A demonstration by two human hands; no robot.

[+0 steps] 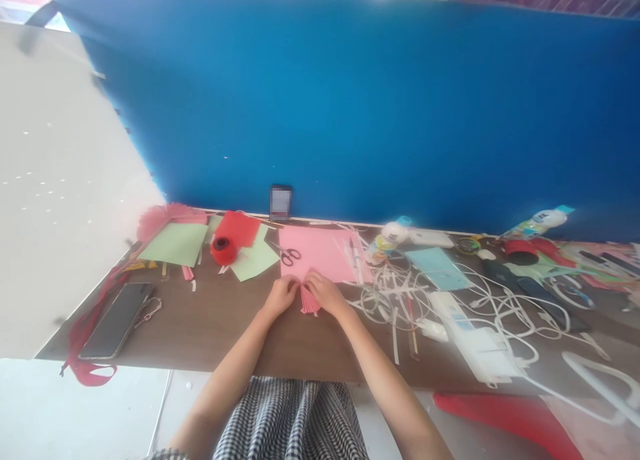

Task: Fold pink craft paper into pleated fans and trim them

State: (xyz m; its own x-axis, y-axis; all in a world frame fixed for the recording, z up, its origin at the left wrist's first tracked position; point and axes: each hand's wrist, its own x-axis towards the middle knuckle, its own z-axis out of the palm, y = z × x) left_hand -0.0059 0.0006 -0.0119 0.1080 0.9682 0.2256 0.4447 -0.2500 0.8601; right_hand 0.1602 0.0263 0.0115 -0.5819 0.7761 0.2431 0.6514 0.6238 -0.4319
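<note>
Between my two hands, near the middle of the table, is a pleated pink paper fan [310, 303], its folds spreading toward me. My left hand [283, 293] pinches its narrow end from the left. From the right, my right hand [324, 291] closes on the same folded paper, its fingertips close to the left ones. Just beyond lies a flat pink sheet [325, 243]. Scissors [290, 256] with dark handles rest across that sheet's left edge.
A red ribbon roll [223, 251], red paper [240, 227] and green paper [176, 244] lie to the left, with a phone [117, 320] nearer. Tangled white cables [400, 293], a bottle [387, 239] and a power strip [475, 343] crowd the right. A blue partition [350, 113] stands behind.
</note>
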